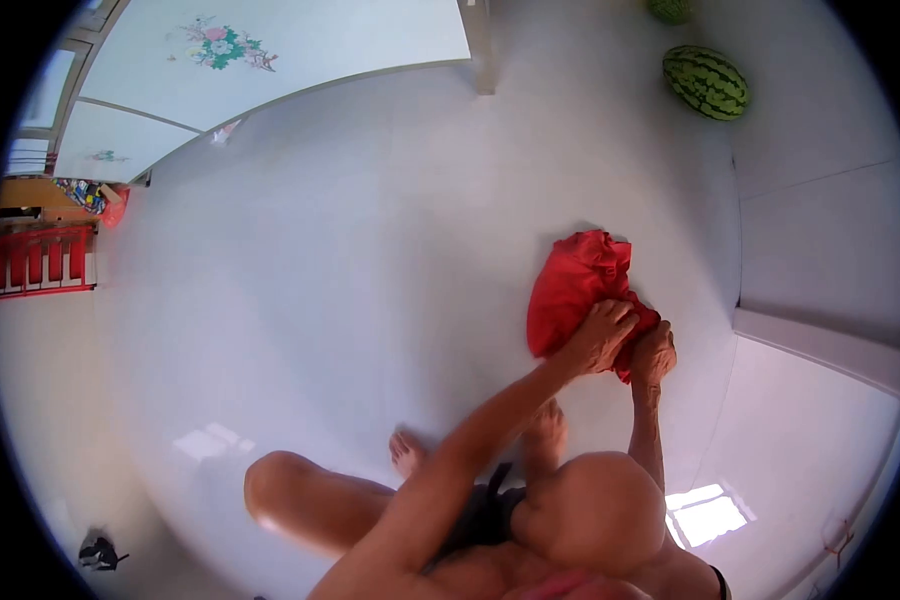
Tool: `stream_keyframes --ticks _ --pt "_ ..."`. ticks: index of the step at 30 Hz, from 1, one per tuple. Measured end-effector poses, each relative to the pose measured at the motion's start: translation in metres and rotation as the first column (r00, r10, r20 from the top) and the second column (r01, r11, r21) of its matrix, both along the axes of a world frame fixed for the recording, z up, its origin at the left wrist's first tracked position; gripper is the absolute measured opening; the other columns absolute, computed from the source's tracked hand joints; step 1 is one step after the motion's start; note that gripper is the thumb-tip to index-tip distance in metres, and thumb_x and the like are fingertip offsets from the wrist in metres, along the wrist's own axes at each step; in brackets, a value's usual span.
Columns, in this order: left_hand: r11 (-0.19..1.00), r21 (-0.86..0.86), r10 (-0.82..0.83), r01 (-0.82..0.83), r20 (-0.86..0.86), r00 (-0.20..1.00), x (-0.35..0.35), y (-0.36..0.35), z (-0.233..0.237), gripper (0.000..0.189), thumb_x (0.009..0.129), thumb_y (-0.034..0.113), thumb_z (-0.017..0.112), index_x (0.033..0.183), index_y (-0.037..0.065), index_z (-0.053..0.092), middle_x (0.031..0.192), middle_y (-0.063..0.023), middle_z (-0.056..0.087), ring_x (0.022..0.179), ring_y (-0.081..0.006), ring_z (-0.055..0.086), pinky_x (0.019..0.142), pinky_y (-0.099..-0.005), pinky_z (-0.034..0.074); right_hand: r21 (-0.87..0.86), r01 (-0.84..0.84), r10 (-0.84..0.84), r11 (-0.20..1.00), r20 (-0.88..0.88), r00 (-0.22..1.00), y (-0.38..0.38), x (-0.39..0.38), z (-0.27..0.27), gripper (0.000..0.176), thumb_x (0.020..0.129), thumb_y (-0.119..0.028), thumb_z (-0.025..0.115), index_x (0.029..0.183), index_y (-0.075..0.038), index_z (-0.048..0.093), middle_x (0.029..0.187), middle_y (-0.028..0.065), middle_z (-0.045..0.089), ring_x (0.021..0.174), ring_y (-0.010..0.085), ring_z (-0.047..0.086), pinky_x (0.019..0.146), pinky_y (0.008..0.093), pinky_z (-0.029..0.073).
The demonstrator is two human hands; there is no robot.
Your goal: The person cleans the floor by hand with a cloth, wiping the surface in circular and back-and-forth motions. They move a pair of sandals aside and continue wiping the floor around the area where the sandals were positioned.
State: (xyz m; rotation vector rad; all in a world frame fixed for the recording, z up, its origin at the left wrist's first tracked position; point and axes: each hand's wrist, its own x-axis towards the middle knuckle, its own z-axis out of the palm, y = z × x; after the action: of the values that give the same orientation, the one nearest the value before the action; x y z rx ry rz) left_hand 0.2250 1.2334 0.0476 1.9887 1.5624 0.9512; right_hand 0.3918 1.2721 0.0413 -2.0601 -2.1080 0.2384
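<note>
A crumpled red cloth (570, 295) lies bunched on the pale floor, to the right of the middle of the view. My left hand (604, 336) is closed on its near side, fingers curled into the folds. Close beside it, my right hand (654, 352) grips the cloth's right edge in a fist. The two hands are only a short gap apart. Folds hide the cloth's full shape, and the fingertips of both hands are partly out of sight.
Two watermelons, one whole in view (706, 82) and one cut by the top edge (670, 10), rest by the right wall. A white flower-painted cabinet (320, 35) stands at upper left, with a red rack (45, 262) below. My bare feet (407, 452) are near the cloth.
</note>
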Motion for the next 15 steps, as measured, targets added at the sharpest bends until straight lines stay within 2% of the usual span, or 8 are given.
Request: stream_keyframes --ticks 1,5,7,8,9,11,14,15 --pt "0.999 0.017 -0.041 0.042 -0.038 0.998 -0.003 -0.005 0.001 0.053 0.089 0.015 0.071 0.140 0.005 0.059 0.142 -0.0174 0.055 0.127 -0.0367 0.053 0.109 -0.0526 0.044 -0.038 0.038 -0.038 0.999 0.003 0.999 -0.005 0.000 0.001 0.009 0.099 -0.013 0.057 0.103 -0.004 0.058 0.096 0.0195 0.071 0.083 0.0438 0.070 0.071 0.0551 0.057" --pt "0.990 0.125 -0.052 0.069 -0.133 0.990 -0.047 -0.011 -0.007 0.046 0.098 0.015 0.058 0.143 0.006 0.060 0.146 -0.0161 0.057 0.132 -0.0328 0.054 0.117 -0.0536 0.039 -0.009 -0.035 0.036 0.999 0.027 0.999 0.002 -0.035 0.007 0.011 0.099 -0.013 0.057 0.105 -0.004 0.059 0.096 0.0206 0.070 0.086 0.0427 0.071 0.073 0.0549 0.058" --pt "0.998 0.062 0.008 0.007 -0.242 0.970 -0.080 -0.014 -0.011 0.046 0.098 0.016 0.057 0.143 0.007 0.061 0.148 -0.0160 0.057 0.133 -0.0340 0.055 0.117 -0.0542 0.039 0.007 -0.111 0.111 0.994 0.020 0.994 0.006 -0.070 -0.001 0.011 0.097 -0.013 0.058 0.105 -0.005 0.060 0.095 0.0180 0.070 0.085 0.0399 0.072 0.072 0.0509 0.060" --pt "0.999 0.032 0.018 -0.010 -0.266 0.964 -0.101 -0.013 -0.007 0.047 0.098 0.015 0.058 0.144 0.007 0.061 0.149 -0.0162 0.056 0.134 -0.0343 0.054 0.117 -0.0543 0.039 0.077 -0.197 0.195 0.977 0.037 0.980 0.008 -0.091 0.001 0.012 0.093 -0.013 0.064 0.103 -0.007 0.060 0.095 0.0152 0.070 0.083 0.0351 0.073 0.068 0.0471 0.061" --pt "0.999 0.000 0.033 -0.035 -0.292 0.956 -0.123 -0.013 -0.003 0.048 0.097 0.013 0.058 0.144 0.008 0.061 0.150 -0.0165 0.056 0.136 -0.0347 0.054 0.117 -0.0544 0.039 0.057 -0.261 0.253 0.964 0.114 0.961 0.011 -0.113 -0.008 0.019 0.088 -0.013 0.069 0.104 -0.007 0.059 0.095 0.0133 0.069 0.083 0.0298 0.074 0.065 0.0430 0.061" --pt "0.986 -0.056 0.138 -0.160 -0.285 0.949 -0.159 -0.015 0.013 0.051 0.094 0.011 0.064 0.145 0.008 0.061 0.151 -0.0166 0.055 0.138 -0.0350 0.053 0.118 -0.0547 0.039 0.081 -0.360 0.355 0.929 0.072 0.932 0.017 -0.159 -0.006 0.027 0.083 -0.013 0.074 0.105 -0.006 0.059 0.095 0.0134 0.069 0.084 0.0276 0.074 0.064 0.0401 0.061" --pt "0.985 -0.107 0.058 -0.139 -0.545 0.836 -0.210 -0.021 0.031 0.060 0.089 0.008 0.071 0.148 0.012 0.059 0.154 -0.0136 0.054 0.139 -0.0345 0.053 0.114 -0.0528 0.043 -0.048 -0.455 0.455 0.889 -0.017 0.890 0.024 -0.212 0.000 0.036 0.082 -0.015 0.079 0.109 -0.004 0.058 0.099 0.0151 0.069 0.088 0.0306 0.074 0.066 0.0414 0.062" --pt "0.966 -0.202 0.023 -0.160 -0.549 0.835 -0.226 -0.018 0.042 0.061 0.090 0.009 0.071 0.149 0.013 0.058 0.154 -0.0125 0.055 0.139 -0.0340 0.053 0.112 -0.0517 0.045 -0.066 -0.477 0.475 0.877 -0.036 0.879 0.025 -0.225 -0.003 0.038 0.081 -0.016 0.080 0.109 -0.004 0.057 0.101 0.0158 0.069 0.090 0.0313 0.074 0.068 0.0418 0.062"
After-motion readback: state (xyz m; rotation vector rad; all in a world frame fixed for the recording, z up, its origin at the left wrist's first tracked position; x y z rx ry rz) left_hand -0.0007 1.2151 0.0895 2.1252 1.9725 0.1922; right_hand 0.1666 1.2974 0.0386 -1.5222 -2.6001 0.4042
